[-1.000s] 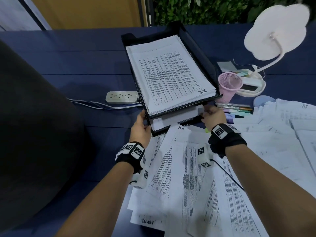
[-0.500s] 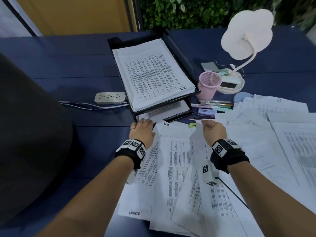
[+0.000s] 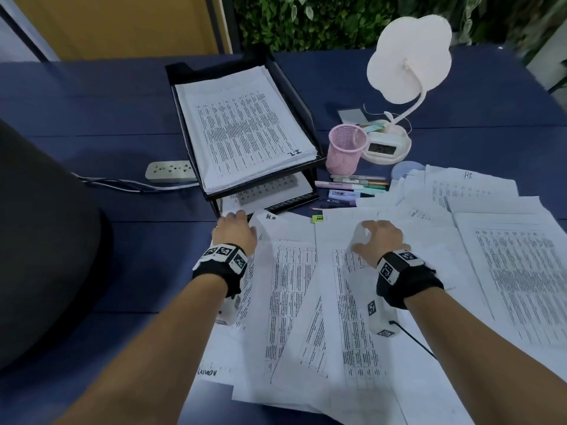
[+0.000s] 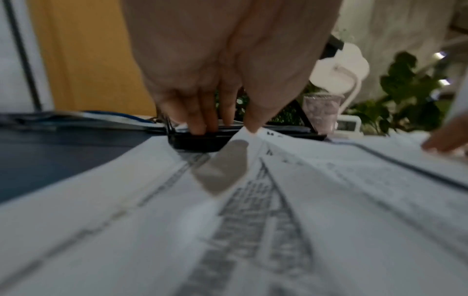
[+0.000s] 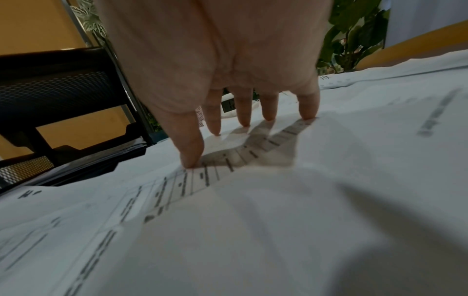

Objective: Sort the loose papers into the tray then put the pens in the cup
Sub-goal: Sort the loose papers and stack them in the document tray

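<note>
Crowded counter with open room lying only to the left.
Loose papers are covering the near right side; the black tray is standing at the centre, the pink cup, pens and white lamp are crowding its right, and a power strip with cables is lying at its left.

Head view looks down over the bench; both wrist views skim low, close over papers, sharing the tray.

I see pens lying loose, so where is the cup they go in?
In the head view the pink mesh cup stands upright right of the black paper tray, beside the white lamp's base; the pens lie just before it.
</note>
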